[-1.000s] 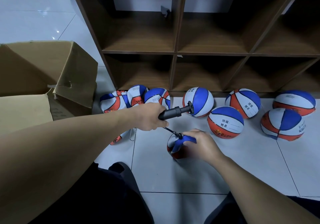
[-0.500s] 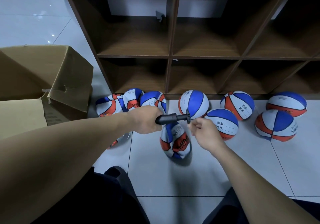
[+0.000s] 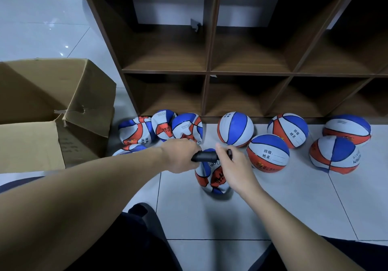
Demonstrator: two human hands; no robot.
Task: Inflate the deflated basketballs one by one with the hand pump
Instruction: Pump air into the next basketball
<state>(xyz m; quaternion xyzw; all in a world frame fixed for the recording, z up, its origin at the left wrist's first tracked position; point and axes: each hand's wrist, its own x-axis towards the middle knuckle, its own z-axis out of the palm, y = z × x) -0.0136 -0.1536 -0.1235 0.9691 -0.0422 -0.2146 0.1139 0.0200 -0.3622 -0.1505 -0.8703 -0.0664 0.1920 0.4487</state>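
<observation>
Right hand (image 3: 233, 165) now grips pump (image 3: 204, 156) handle — left hand (image 3: 180, 155) holds barrel.

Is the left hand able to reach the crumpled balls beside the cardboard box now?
Probably not freely: the left hand grips the pump, which hangs over the flat ball. The crumpled balls lie just beyond it with nothing between, so letting go comes first.
</observation>
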